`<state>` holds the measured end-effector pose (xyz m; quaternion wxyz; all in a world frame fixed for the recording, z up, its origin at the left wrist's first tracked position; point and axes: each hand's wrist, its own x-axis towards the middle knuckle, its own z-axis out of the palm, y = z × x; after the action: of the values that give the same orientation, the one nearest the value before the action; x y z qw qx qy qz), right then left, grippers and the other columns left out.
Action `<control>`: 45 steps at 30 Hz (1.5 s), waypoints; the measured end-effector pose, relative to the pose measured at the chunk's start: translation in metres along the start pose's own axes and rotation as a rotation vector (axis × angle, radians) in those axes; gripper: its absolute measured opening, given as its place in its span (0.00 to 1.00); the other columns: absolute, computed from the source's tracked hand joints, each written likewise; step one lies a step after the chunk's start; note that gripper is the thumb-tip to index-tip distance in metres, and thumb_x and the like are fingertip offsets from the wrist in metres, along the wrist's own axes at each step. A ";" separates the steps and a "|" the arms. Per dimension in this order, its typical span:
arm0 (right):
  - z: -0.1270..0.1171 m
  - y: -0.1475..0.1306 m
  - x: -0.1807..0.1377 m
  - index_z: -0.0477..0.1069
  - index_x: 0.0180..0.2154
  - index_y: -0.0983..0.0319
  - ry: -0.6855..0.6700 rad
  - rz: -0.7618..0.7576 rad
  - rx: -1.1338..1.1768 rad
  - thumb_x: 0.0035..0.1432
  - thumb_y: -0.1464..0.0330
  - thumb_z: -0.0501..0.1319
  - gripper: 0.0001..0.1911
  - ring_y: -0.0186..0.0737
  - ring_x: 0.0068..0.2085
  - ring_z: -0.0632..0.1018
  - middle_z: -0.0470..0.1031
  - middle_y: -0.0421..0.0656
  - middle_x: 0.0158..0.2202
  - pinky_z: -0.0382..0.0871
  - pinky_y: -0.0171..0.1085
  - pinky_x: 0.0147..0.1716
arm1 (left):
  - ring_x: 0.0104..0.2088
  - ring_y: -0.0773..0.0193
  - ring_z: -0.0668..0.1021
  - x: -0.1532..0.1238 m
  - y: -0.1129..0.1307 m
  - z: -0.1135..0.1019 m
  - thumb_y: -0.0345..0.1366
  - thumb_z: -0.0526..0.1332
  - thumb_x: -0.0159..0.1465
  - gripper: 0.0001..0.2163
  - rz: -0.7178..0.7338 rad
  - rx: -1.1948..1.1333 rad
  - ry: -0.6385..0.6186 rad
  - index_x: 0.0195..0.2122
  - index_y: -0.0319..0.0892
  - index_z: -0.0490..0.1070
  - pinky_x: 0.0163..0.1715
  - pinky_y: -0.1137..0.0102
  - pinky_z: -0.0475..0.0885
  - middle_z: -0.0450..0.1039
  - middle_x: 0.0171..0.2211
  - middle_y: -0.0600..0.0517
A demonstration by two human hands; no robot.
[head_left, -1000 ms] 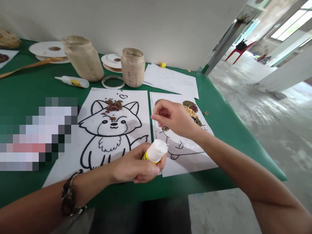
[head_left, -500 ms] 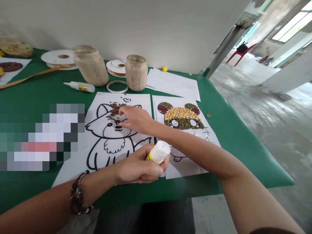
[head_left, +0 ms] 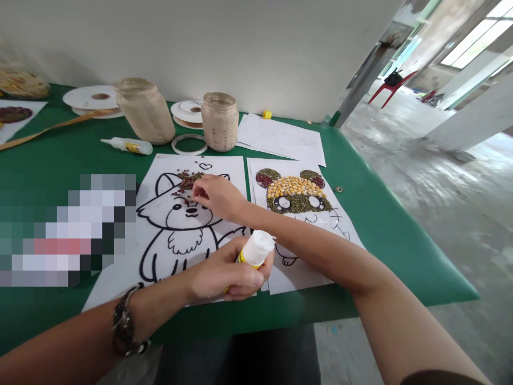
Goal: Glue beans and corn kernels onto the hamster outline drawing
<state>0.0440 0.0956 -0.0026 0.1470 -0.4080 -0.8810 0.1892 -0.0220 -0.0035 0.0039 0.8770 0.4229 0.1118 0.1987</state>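
Note:
My left hand (head_left: 234,270) is wrapped around a white and yellow glue stick (head_left: 258,248), its white end pointing up. Reaching across that arm, my right hand (head_left: 218,197) has its thumb and fingertips pinched together over a fox drawing (head_left: 192,248). Just left of the fingertips lies a loose heap of green and dark red beans (head_left: 186,181) on the fox's forehead. Whatever the pinch holds, if anything, is too small to make out. Beside it lies a hamster drawing (head_left: 304,256), its upper head covered with corn kernels (head_left: 294,187) and green beans (head_left: 302,204); my right forearm crosses it.
Two cloudy jars (head_left: 146,115) (head_left: 219,123), ribbon spools (head_left: 94,97), a tape roll (head_left: 188,143) and a glue bottle (head_left: 128,145) stand or lie behind the drawings. Blank-looking sheets (head_left: 282,139) lie near the wall. A blurred-out patch (head_left: 80,230) covers the left side.
My right thumb and fingers, apart before, have come together in a pinch by the beans. My left hand keeps the glue stick in nearly the same place.

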 end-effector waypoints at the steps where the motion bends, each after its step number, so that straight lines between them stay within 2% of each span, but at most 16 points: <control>1: 0.000 0.002 0.001 0.68 0.33 0.67 0.013 -0.006 0.022 0.57 0.73 0.55 0.04 0.32 0.34 0.68 0.70 0.43 0.34 0.60 0.32 0.34 | 0.10 0.78 0.52 0.000 0.000 -0.001 0.31 0.57 0.50 0.06 0.001 0.001 -0.004 0.20 0.40 0.59 0.10 0.80 0.48 0.52 0.10 0.63; 4: -0.007 0.006 0.000 0.68 0.30 0.67 0.082 -0.052 0.149 0.55 0.74 0.57 0.03 0.29 0.30 0.67 0.70 0.41 0.30 0.61 0.31 0.32 | 0.10 0.77 0.53 0.001 -0.001 -0.002 0.31 0.58 0.51 0.06 0.018 -0.014 -0.010 0.21 0.40 0.59 0.10 0.80 0.49 0.52 0.09 0.63; 7: -0.026 0.007 -0.015 0.68 0.28 0.66 0.166 -0.078 0.397 0.53 0.73 0.58 0.03 0.27 0.28 0.68 0.70 0.38 0.26 0.63 0.30 0.31 | 0.10 0.78 0.52 0.002 -0.002 -0.002 0.32 0.58 0.51 0.06 0.061 -0.045 0.007 0.21 0.40 0.60 0.10 0.81 0.48 0.52 0.09 0.63; 11: -0.058 0.004 -0.054 0.69 0.28 0.64 0.193 0.045 0.788 0.52 0.71 0.59 0.02 0.25 0.26 0.71 0.72 0.36 0.25 0.66 0.29 0.29 | 0.10 0.78 0.52 0.004 -0.002 -0.002 0.31 0.57 0.52 0.06 0.084 -0.074 0.002 0.21 0.40 0.59 0.09 0.81 0.48 0.52 0.10 0.63; 15: -0.073 0.006 -0.084 0.70 0.28 0.62 0.252 0.130 0.919 0.50 0.71 0.61 0.01 0.25 0.26 0.71 0.73 0.36 0.26 0.68 0.29 0.28 | 0.10 0.78 0.52 0.004 -0.002 -0.003 0.31 0.57 0.52 0.06 0.071 -0.060 -0.014 0.21 0.40 0.59 0.10 0.81 0.49 0.52 0.10 0.63; 19: -0.062 0.015 -0.089 0.70 0.28 0.63 0.243 0.189 0.871 0.47 0.72 0.61 0.02 0.25 0.27 0.71 0.72 0.37 0.26 0.67 0.29 0.28 | 0.10 0.78 0.53 0.004 -0.002 -0.003 0.31 0.57 0.52 0.06 0.093 -0.062 -0.007 0.21 0.40 0.59 0.10 0.81 0.49 0.52 0.10 0.63; 25: -0.037 0.024 -0.078 0.69 0.29 0.64 0.149 0.069 0.406 0.49 0.74 0.59 0.02 0.27 0.27 0.70 0.71 0.38 0.26 0.66 0.31 0.30 | 0.09 0.78 0.52 0.003 -0.001 0.000 0.32 0.58 0.51 0.07 0.040 -0.057 0.029 0.20 0.40 0.59 0.09 0.80 0.48 0.50 0.09 0.64; 27: -0.035 0.026 -0.078 0.69 0.29 0.64 0.143 0.040 0.335 0.50 0.73 0.58 0.02 0.27 0.27 0.69 0.71 0.38 0.27 0.65 0.31 0.29 | 0.09 0.78 0.52 0.003 -0.001 0.000 0.32 0.58 0.50 0.07 0.036 -0.052 0.046 0.20 0.40 0.59 0.09 0.80 0.48 0.50 0.09 0.64; 34: -0.044 0.029 -0.085 0.69 0.30 0.63 0.224 0.056 0.458 0.50 0.75 0.55 0.06 0.29 0.31 0.73 0.74 0.40 0.32 0.68 0.32 0.35 | 0.09 0.78 0.52 0.004 -0.002 -0.001 0.32 0.58 0.50 0.07 0.033 -0.067 0.045 0.20 0.41 0.59 0.09 0.81 0.48 0.51 0.09 0.63; 41: -0.038 0.036 -0.080 0.72 0.30 0.63 0.231 0.114 0.385 0.52 0.73 0.55 0.06 0.30 0.31 0.73 0.75 0.41 0.31 0.67 0.33 0.32 | 0.10 0.78 0.53 0.005 -0.001 -0.001 0.31 0.58 0.51 0.07 0.020 -0.056 0.056 0.20 0.41 0.58 0.10 0.81 0.49 0.52 0.09 0.63; 45: -0.034 0.042 -0.080 0.71 0.32 0.64 0.248 0.099 0.370 0.50 0.73 0.57 0.06 0.29 0.28 0.71 0.73 0.40 0.28 0.67 0.32 0.30 | 0.10 0.78 0.53 0.004 -0.001 0.000 0.32 0.58 0.51 0.07 -0.006 -0.056 0.058 0.20 0.40 0.59 0.10 0.81 0.49 0.52 0.09 0.63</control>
<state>0.1353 0.0657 0.0002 0.3170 -0.4369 -0.7854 0.3028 -0.0181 -0.0017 0.0029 0.8855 0.3918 0.1326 0.2115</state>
